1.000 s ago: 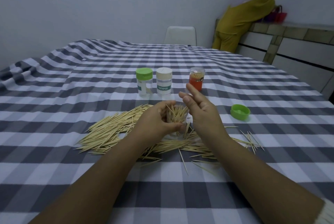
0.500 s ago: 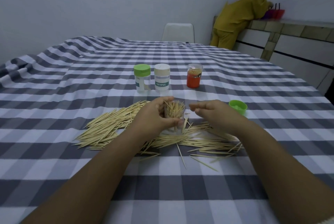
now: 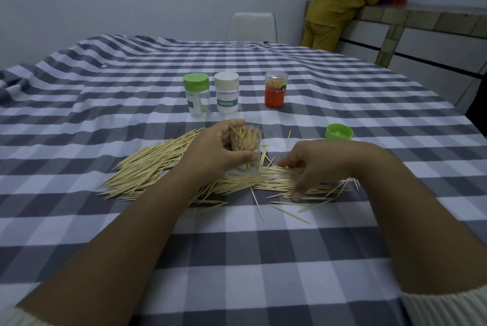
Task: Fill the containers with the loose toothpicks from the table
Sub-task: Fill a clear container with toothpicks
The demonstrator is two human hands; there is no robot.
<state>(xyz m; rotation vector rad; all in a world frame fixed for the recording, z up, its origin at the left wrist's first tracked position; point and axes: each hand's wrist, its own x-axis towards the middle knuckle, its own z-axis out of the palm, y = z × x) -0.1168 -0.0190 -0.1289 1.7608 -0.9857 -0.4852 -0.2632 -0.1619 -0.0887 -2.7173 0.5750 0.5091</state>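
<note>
Two hands work over the middle of the table (image 3: 79, 233), well apart from each other. The left hand (image 3: 210, 151) is wrapped round a clear open container (image 3: 246, 151), thumb across its near wall, holding it upright on the cloth; the toothpicks inside it (image 3: 246, 138) stand roughly on end, tips fanning a little above the rim. The right hand (image 3: 316, 165) lies palm-down just right of that container, fingers bent and spread, fingertips (image 3: 297, 196) pressing on the loose toothpicks (image 3: 147, 170) beneath; whether it has any pinched between the fingers cannot be told.

The loose toothpicks spread across the cloth in a wide band under and beside both hands. Those left of the left hand lie mostly parallel, long axes running from near left to far right. Those under the right hand lie closer to side-to-side, and a few strays nearer the viewer point at odd angles.

Beyond the hands stand three closed containers in a row: a green-lidded container (image 3: 196, 95), touching or nearly touching a white-lidded container (image 3: 227, 94) marked TOOTHPICK, and, apart to the right, an orange container (image 3: 275, 92). A loose green lid (image 3: 339, 132) lies on the cloth beyond the right hand.

At the far edge is a white chair (image 3: 252, 26), and a person in yellow clothing (image 3: 342, 1) leans on a counter (image 3: 434, 30).
</note>
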